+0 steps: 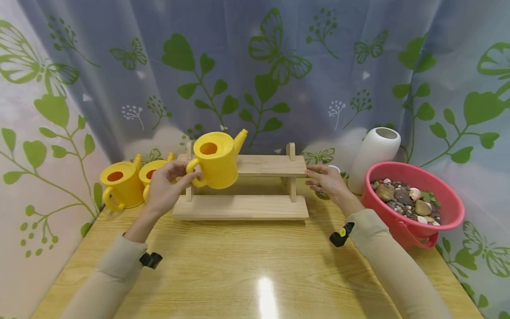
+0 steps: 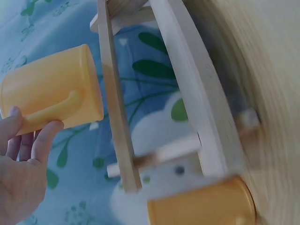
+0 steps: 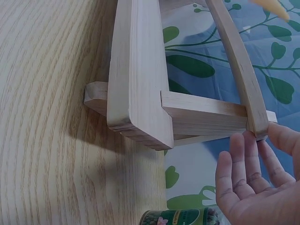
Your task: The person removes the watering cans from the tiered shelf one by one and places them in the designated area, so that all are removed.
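Observation:
In the head view my left hand holds a yellow watering can by its handle, in the air before the left part of a two-tier wooden shelf rack. The left wrist view shows its thumb and fingers around that handle. My right hand is at the right end of the rack's upper board. In the right wrist view its thumb and fingertips pinch the end of this board. Two more yellow watering cans, an outer one and a partly hidden one, stand left of the rack.
A tall white vase stands at the back right. Before it sits a pink bucket with pebbles and shells. Behind the right hand, a green-labelled can stands near the rack. A patterned curtain borders the wooden table.

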{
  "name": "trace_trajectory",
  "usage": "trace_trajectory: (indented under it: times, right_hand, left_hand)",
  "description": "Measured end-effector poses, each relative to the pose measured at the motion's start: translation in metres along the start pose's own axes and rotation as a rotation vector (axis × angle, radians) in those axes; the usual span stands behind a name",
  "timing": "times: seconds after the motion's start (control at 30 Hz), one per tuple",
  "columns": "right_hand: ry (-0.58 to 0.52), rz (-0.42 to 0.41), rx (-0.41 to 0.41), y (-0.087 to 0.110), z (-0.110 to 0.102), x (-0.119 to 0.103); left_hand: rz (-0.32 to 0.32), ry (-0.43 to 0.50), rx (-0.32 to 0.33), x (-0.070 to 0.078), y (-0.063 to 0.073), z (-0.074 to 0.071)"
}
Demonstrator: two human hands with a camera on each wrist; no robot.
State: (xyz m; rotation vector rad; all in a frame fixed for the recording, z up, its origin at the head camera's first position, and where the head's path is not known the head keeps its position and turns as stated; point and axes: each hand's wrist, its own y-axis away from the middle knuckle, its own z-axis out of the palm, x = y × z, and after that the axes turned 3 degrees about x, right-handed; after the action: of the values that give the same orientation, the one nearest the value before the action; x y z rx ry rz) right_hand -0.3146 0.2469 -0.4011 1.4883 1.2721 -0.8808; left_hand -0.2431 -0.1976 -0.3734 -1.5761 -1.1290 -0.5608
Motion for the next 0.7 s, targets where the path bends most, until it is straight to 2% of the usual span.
trace_trajectory:
  times: [0.2, 0.3, 0.47, 0.53, 0.63, 0.7]
  right_hand:
    - [-0.009, 0.007, 0.004, 0.001, 0.001, -0.001]
    - [-0.01, 0.006, -0.002, 0.001, 0.001, -0.001]
    - [-0.009, 0.006, -0.003, 0.001, 0.001, -0.001]
    - [-0.014, 0.007, -0.004, 0.001, 0.0, -0.001]
    - [-0.019, 0.004, -0.005, 0.001, 0.001, -0.001]
    - [-0.019, 0.0, -0.005, 0.001, 0.001, -0.001]
  left_hand:
    - [-0.008, -0.036, 0.124, 0.0, 0.03, -0.042]
    - [-0.026, -0.037, 0.156, -0.001, 0.045, -0.065]
    - [-0.066, 0.081, 0.2, -0.006, 0.073, -0.1]
    - [-0.077, 0.16, 0.21, -0.01, 0.085, -0.113]
    - [-0.113, 0.203, 0.232, -0.016, 0.104, -0.129]
    - [-0.156, 0.16, 0.257, -0.019, 0.116, -0.138]
